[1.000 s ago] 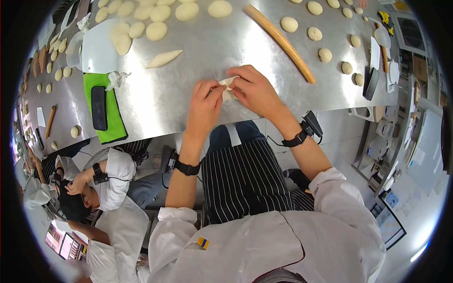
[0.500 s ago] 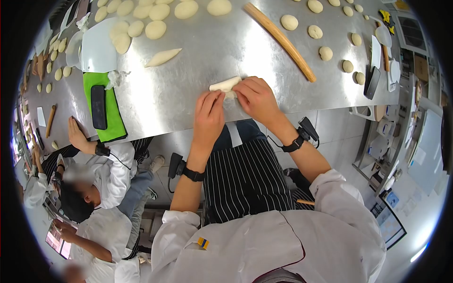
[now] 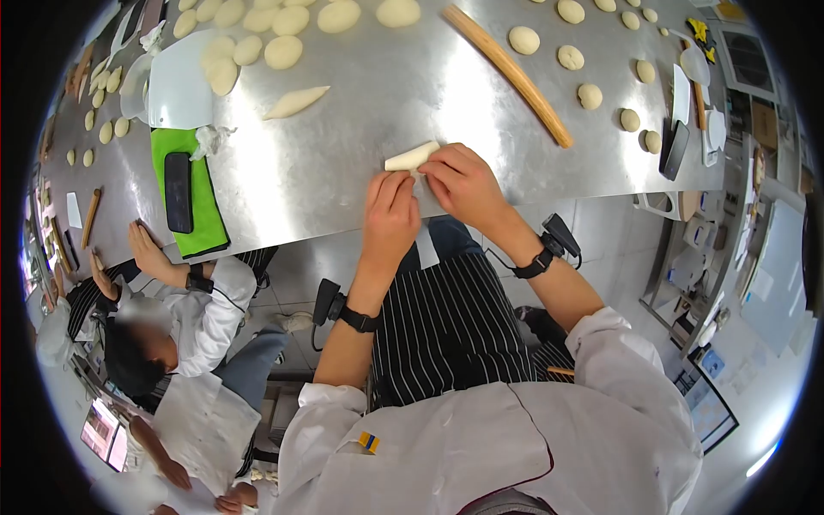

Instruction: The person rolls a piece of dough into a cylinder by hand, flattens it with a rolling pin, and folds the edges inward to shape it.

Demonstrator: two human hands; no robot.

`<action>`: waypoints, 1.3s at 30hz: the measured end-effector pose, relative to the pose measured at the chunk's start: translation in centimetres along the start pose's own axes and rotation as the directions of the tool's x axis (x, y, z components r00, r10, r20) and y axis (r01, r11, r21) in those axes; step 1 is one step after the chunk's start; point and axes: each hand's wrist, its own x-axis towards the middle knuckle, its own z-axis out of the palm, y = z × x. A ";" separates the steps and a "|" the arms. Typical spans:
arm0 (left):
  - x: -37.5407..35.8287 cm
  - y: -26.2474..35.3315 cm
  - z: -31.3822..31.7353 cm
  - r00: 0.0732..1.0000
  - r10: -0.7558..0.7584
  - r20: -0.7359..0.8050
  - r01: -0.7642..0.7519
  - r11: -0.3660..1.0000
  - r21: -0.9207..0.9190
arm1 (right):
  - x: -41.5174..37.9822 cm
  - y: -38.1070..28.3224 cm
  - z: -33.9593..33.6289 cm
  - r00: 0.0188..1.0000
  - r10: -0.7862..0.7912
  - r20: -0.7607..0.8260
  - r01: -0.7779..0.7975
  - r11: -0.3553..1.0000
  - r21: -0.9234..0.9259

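A small rolled piece of dough (image 3: 410, 159) lies on the steel table near its front edge. My left hand (image 3: 390, 210) is at its near left side, fingers bent together at the dough's lower edge. From the right, my right hand (image 3: 463, 180) pinches the near right part of the dough between thumb and fingers. My fingers partly hide the dough's near edge. Farther off to the left rests a spindle-shaped dough piece (image 3: 297, 102) with pointed ends. A wooden rolling pin (image 3: 508, 75) lies slantwise beyond my right hand.
Several round dough balls (image 3: 283, 52) sit at the back left, more dough balls (image 3: 590, 96) at the right. A black phone (image 3: 178, 193) lies on a green cloth (image 3: 206, 215). To the left, a co-worker's hand (image 3: 153, 253) is at the table edge.
My left hand has shifted slightly right and toward me along the dough. The dough's near side looks more folded in. The co-worker's hand at the left has moved a little.
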 end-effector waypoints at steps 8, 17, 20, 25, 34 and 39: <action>3.4 0.0 -0.2 0.990 -0.067 -0.124 0.066 0.998 -0.019 | 2.0 -0.8 0.1 0.996 -0.022 -0.085 0.024 0.999 0.022; 0.9 -0.1 -0.7 0.997 -0.047 -0.061 0.044 0.998 -0.036 | 0.0 -0.6 -0.4 1.000 -0.011 0.007 0.011 1.000 -0.016; 1.3 0.0 -0.6 0.992 -0.080 -0.100 0.073 0.995 -0.071 | 1.3 -1.9 -0.7 0.986 -0.024 -0.168 0.024 1.000 -0.002; 1.7 -0.6 -0.8 0.991 -0.118 -0.070 0.105 0.981 -0.161 | 0.4 0.1 -0.4 0.997 -0.035 -0.064 0.037 0.999 0.032; 0.2 -0.2 -0.7 0.970 -0.243 -0.018 0.236 0.957 -0.171 | -1.3 -0.3 0.0 0.995 0.008 -0.095 -0.004 0.999 0.038; 0.1 -0.3 -0.8 0.983 -0.171 -0.065 0.158 0.973 -0.166 | -2.1 -0.1 0.2 0.994 0.061 -0.091 -0.054 0.995 0.078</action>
